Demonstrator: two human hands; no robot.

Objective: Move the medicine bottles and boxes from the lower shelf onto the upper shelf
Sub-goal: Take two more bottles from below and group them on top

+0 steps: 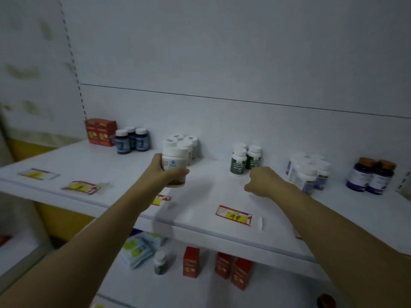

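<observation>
Upper shelf (pixel 111 165): white, as is the back panel. Red boxes (pixel 100 131) with yellow print are noted at its far left. Beside them, dark bottles (pixel 131 140) with blue labels and white caps. Centre of the shelf: white bottle (pixel 174 166), white cap. Right of it, green bottles (pixel 245 161), white-capped. Far right, purple bottles (pixel 370 175) with orange caps. Price tag (pixel 234 215) at the shelf front: red border, yellow field.

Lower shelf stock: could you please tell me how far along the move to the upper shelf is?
Largely done: the upper shelf already holds red boxes and several bottle groups. In hand: the left hand holds a white bottle above that shelf; the right hand, loosely closed and empty, is by the green bottles. Left below: three red boxes, a green bottle and pale packets.
</observation>
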